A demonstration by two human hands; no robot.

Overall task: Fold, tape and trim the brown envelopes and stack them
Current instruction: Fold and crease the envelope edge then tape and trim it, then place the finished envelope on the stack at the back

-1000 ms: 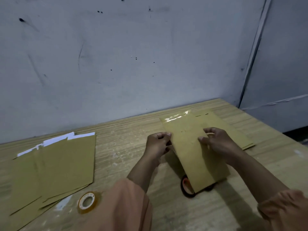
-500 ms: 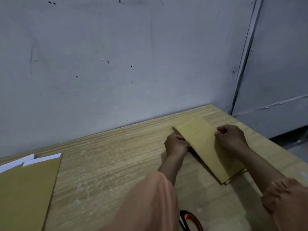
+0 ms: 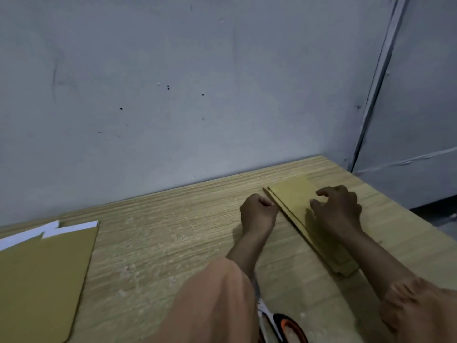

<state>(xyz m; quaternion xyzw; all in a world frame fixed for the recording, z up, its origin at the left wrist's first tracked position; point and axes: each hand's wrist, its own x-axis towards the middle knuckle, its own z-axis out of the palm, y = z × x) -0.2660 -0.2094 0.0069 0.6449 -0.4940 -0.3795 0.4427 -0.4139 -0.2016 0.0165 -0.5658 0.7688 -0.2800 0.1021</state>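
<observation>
A stack of folded brown envelopes (image 3: pixel 291 194) lies flat on the wooden table (image 3: pixel 173 243), near its far right corner. My left hand (image 3: pixel 258 214) is curled into a fist, resting on the table right against the stack's left edge; no envelope is visibly pinched in it. My right hand (image 3: pixel 338 211) is over the stack's right side, fingers loosely bent, fingertips at or just above the top envelope. A pile of unfolded brown envelopes (image 3: pixel 49 268) with white flaps (image 3: pixel 74 227) lies at the far left.
Scissors with an orange and black handle (image 3: pixel 284 328) lie at the bottom edge, partly under my left sleeve. A grey wall runs along the table's back. The table's right edge falls off just right of the stack.
The folded envelope, held up in both hands a second ago, went down onto the stack at the right. My right hand's fingers have loosened from it. The tape roll has left the view.
</observation>
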